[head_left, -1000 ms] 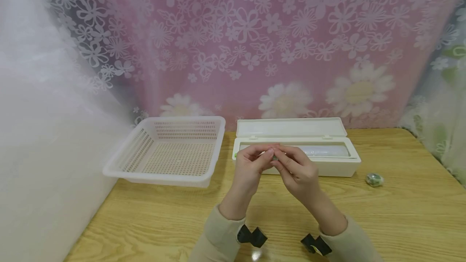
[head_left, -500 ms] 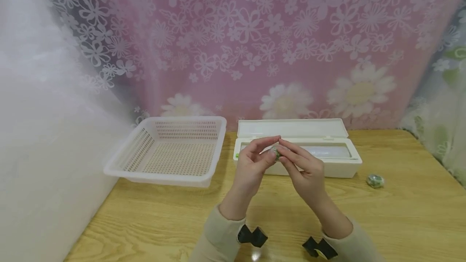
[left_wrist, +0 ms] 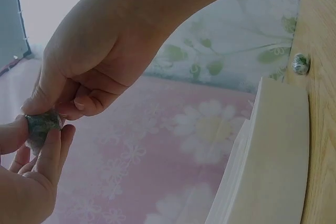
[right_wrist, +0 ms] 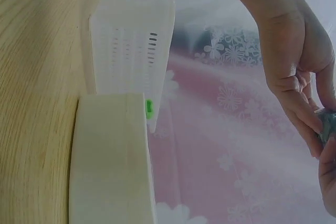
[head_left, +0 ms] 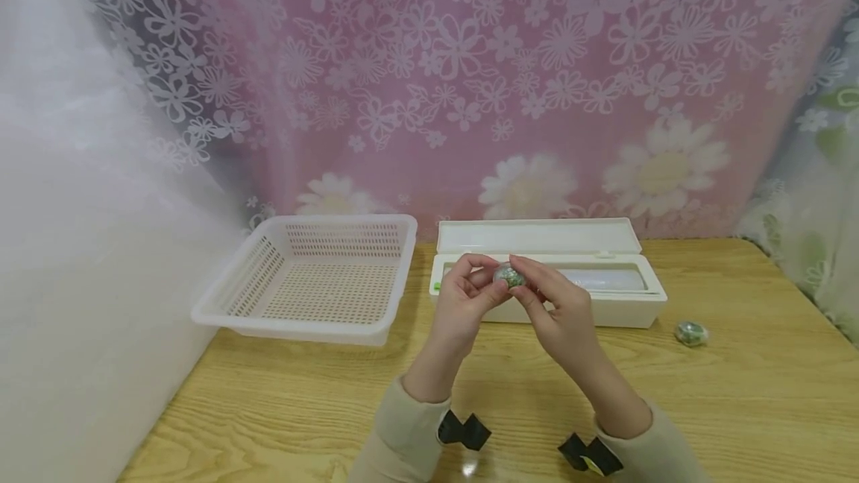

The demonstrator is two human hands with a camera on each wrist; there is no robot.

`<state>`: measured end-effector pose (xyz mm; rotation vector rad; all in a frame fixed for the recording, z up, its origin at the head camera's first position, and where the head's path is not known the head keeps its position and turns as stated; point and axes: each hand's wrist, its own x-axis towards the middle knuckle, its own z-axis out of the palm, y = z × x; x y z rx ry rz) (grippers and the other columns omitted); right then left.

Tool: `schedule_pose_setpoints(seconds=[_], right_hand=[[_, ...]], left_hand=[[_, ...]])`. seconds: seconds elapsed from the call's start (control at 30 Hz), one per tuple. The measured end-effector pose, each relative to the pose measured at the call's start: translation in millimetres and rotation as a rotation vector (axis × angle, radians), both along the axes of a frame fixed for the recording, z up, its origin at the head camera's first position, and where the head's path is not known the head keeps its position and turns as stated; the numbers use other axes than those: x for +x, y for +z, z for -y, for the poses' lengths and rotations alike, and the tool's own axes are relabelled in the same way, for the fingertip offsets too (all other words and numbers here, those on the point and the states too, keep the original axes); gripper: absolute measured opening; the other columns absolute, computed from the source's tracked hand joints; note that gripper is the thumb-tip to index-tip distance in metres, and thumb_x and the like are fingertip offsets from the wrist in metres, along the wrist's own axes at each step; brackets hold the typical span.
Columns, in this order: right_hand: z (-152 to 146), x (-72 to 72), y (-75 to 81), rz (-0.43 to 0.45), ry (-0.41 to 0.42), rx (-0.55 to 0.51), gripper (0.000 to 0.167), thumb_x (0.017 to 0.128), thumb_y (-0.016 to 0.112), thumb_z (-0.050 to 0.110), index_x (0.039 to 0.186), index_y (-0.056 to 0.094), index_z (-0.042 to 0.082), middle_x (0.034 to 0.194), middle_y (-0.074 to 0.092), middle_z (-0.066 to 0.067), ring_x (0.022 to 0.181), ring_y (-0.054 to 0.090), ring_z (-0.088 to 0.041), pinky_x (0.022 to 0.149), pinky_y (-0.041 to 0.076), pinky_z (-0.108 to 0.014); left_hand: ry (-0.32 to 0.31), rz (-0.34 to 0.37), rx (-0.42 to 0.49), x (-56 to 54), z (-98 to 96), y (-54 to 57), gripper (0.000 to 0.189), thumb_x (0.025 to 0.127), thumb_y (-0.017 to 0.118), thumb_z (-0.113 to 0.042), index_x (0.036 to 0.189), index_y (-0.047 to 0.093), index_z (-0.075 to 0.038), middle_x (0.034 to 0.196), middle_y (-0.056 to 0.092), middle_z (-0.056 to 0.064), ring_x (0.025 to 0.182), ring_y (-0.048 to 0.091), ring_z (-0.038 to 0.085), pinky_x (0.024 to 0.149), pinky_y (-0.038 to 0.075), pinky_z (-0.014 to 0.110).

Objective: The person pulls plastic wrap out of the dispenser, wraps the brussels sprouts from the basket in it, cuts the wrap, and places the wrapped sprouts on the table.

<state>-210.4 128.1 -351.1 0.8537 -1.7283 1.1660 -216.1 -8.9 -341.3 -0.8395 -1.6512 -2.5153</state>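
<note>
Between both hands is a small green bundle [head_left: 510, 275] wrapped in clear film, raised in front of a white box. My left hand [head_left: 463, 300] pinches it from the left with thumb and fingers. From the other side my right hand [head_left: 555, 311] grips it, thumb below and fingertips on top. In the left wrist view the shiny dark green bundle [left_wrist: 43, 127] sits between the fingertips of both hands. A second film-wrapped green bundle [head_left: 691, 333] lies on the table at the right.
Behind the hands stands the white dispenser box [head_left: 617, 311], lid raised, with a roll of clear film [head_left: 607, 279] inside. A green tab [right_wrist: 149, 109] is at its left end. A white perforated basket [head_left: 302, 330] stands left on the wooden table [head_left: 282, 408], before a floral curtain [head_left: 403, 95].
The bundle, mostly hidden by fingers a second ago, now shows more fully. My fingers have shifted around it, the right hand moving slightly. The second bundle stays put.
</note>
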Motion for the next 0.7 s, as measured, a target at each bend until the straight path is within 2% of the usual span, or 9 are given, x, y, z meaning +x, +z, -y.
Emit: schedule_pose_setpoints(seconds=[0.1, 0.23, 0.3, 0.4, 0.47, 0.53, 0.6, 0.7], right_hand=[[0.5, -1.1, -0.3, -0.024, 0.01, -0.04, 0.036, 0.083, 0.057, 0.024, 0.1, 0.064, -0.007, 0.092, 0.062, -0.019, 0.056, 0.045, -0.008, 0.049, 0.038, -0.015], [-0.9, -2.1, 0.3, -0.05, 0.02, -0.074, 0.035, 0.081, 0.059, 0.024, 0.093, 0.065, -0.009, 0.085, 0.063, -0.018, 0.057, 0.045, -0.008, 0.05, 0.038, -0.016], [-2.2, -2.3, 1.7, -0.051, 0.022, -0.07, 0.037, 0.081, 0.058, 0.025, 0.092, 0.065, -0.009, 0.084, 0.063, -0.018, 0.06, 0.047, -0.008, 0.053, 0.039, -0.015], [-4.3, -2.4, 4.3, -0.041, 0.023, -0.055, 0.039, 0.082, 0.056, 0.028, 0.093, 0.064, -0.009, 0.083, 0.062, -0.017, 0.062, 0.048, -0.008, 0.058, 0.041, -0.014], [-5.7, -2.0, 5.8, -0.028, 0.021, -0.044, 0.041, 0.083, 0.055, 0.03, 0.095, 0.064, -0.007, 0.078, 0.061, -0.013, 0.061, 0.046, -0.007, 0.057, 0.039, -0.014], [-7.0, -1.3, 6.4, -0.019, 0.018, -0.02, 0.041, 0.084, 0.053, 0.032, 0.099, 0.064, -0.004, 0.077, 0.061, -0.01, 0.059, 0.043, -0.006, 0.054, 0.037, -0.015], [-8.0, -0.7, 6.1, -0.009, 0.01, 0.022, 0.042, 0.086, 0.049, 0.035, 0.104, 0.064, 0.0, 0.079, 0.061, -0.009, 0.062, 0.043, -0.009, 0.052, 0.035, -0.018], [-8.8, -0.7, 4.7, -0.005, -0.008, 0.106, 0.045, 0.089, 0.042, 0.038, 0.112, 0.061, 0.005, 0.09, 0.062, -0.011, 0.068, 0.045, -0.014, 0.053, 0.035, -0.021]], left_hand=[[0.005, 0.021, -0.005, 2.3, -2.6, 1.0, 0.019, 0.085, 0.048, 0.013, 0.101, 0.037, 0.013, 0.103, 0.051, 0.037, 0.083, 0.061, 0.013, 0.077, 0.048, 0.036], [-0.004, 0.027, -0.02, 4.5, -4.6, 2.2, 0.019, 0.085, 0.047, 0.012, 0.102, 0.036, 0.011, 0.103, 0.05, 0.039, 0.08, 0.061, 0.012, 0.077, 0.048, 0.04], [-0.015, 0.022, -0.029, 4.6, -4.7, 2.2, 0.026, 0.086, 0.05, 0.005, 0.107, 0.037, 0.012, 0.105, 0.051, 0.037, 0.082, 0.061, 0.012, 0.078, 0.048, 0.04], [-0.05, 0.01, -0.048, 3.8, -4.0, 1.4, 0.045, 0.085, 0.057, -0.012, 0.119, 0.038, 0.012, 0.108, 0.051, 0.034, 0.086, 0.06, 0.012, 0.079, 0.047, 0.041], [-0.067, -0.001, -0.087, 3.5, -2.9, 0.8, 0.059, 0.081, 0.06, -0.025, 0.122, 0.04, 0.01, 0.108, 0.052, 0.032, 0.087, 0.06, 0.012, 0.078, 0.048, 0.04], [-0.071, -0.01, -0.128, 3.2, -2.3, 0.2, 0.064, 0.077, 0.061, -0.033, 0.122, 0.043, 0.009, 0.104, 0.054, 0.031, 0.085, 0.06, 0.012, 0.076, 0.049, 0.04], [-0.059, -0.01, -0.158, 3.3, -2.0, 0.2, 0.06, 0.078, 0.06, -0.033, 0.119, 0.046, 0.008, 0.099, 0.057, 0.029, 0.083, 0.061, 0.012, 0.074, 0.05, 0.04], [-0.025, 0.009, -0.166, 2.3, -2.6, -0.1, 0.043, 0.086, 0.056, -0.023, 0.115, 0.048, 0.009, 0.087, 0.063, 0.017, 0.078, 0.061, 0.011, 0.069, 0.051, 0.037]])
